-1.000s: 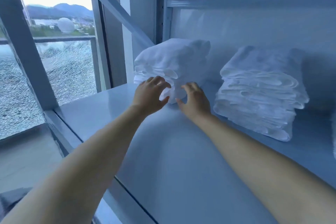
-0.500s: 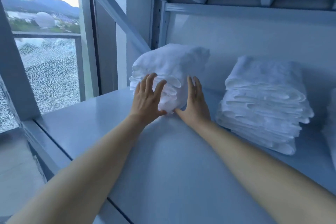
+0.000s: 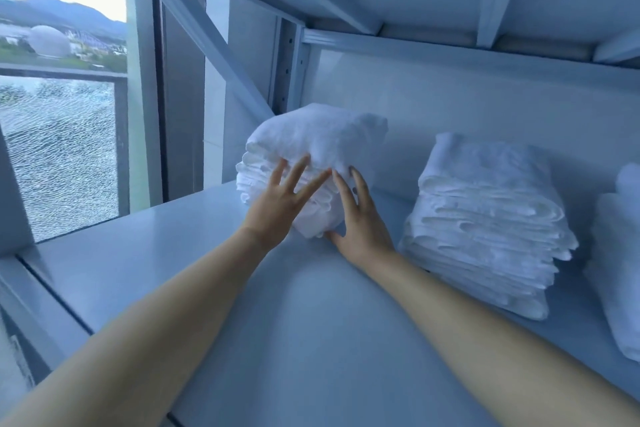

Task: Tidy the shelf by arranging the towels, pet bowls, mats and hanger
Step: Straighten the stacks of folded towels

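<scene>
Both bare arms reach forward over a pale blue-grey shelf (image 3: pixel 311 340) toward a stack of folded white towels (image 3: pixel 311 149) that sits at the far left of the board, close to the back wall and the upright post (image 3: pixel 287 69). The left hand (image 3: pixel 277 208) lies flat against the stack's near face, fingers spread wide and pointing up, gripping nothing. The right hand (image 3: pixel 363 222) presses the stack's right near corner, fingers straight and together, thumb down by the bottom edge; it too is flat and open rather than closed on the cloth. To the right, apart from the first, stands a second stack of folded towels (image 3: pixel 491 218), and a third pile (image 3: pixel 620 253) is cut off by the right edge. At the far left a window (image 3: pixel 59 149) shows cracked glass below a rail.
</scene>
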A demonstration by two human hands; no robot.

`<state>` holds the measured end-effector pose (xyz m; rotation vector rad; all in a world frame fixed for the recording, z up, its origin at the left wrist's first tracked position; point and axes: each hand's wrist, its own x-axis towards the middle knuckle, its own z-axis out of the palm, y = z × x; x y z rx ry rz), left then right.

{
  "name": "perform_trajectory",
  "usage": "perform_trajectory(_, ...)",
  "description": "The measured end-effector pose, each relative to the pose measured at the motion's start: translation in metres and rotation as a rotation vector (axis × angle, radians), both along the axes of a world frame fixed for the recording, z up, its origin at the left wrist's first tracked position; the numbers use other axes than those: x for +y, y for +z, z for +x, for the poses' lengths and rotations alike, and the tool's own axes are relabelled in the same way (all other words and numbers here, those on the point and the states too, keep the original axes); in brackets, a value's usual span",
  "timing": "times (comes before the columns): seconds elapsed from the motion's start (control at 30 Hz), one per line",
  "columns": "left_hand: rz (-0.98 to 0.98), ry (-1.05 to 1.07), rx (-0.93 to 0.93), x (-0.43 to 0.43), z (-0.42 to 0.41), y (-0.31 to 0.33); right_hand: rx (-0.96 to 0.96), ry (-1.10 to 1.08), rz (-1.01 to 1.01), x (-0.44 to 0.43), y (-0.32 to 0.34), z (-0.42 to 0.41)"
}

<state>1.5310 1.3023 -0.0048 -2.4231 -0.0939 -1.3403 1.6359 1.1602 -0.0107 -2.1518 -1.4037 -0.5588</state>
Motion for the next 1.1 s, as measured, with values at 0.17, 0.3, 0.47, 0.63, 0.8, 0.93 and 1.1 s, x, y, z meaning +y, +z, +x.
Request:
perform_trajectory(0.17, 0.063, 0.042, -0.009, -0.003, 0.014, 0.006, 0.036, -0.075, 0.025, 0.004, 0.000, 0.006)
perform_trajectory(0.3, -0.155, 0.059, 0.187, 0.017, 0.035, -0.007, 0.055, -0.080, 0.010, 0.003, 0.005, 0.010)
perform_trajectory(0.47, -0.263, 0.041, 0.240, 0.021, 0.043, -0.010, 0.067, -0.075, -0.050, -0.009, 0.007, 0.013)
perform_trajectory(0.63, -0.340, 0.054, 0.279, -0.001, 0.038, -0.005, 0.076, -0.117, -0.070, -0.032, 0.013, 0.005)
perform_trajectory(0.8, -0.328, 0.042, 0.331, -0.039, 0.030, 0.003, -0.003, -0.008, -0.005, -0.072, 0.018, -0.020)
perform_trajectory(0.93, -0.352, -0.113, 0.372, -0.085, 0.028, 0.016, -0.153, -0.013, 0.040, -0.117, 0.020, -0.018)
perform_trajectory(1.1, -0.323, -0.327, 0.426, -0.137, 0.041, 0.013, -0.451, -0.150, -0.067, -0.175, 0.009, 0.001)
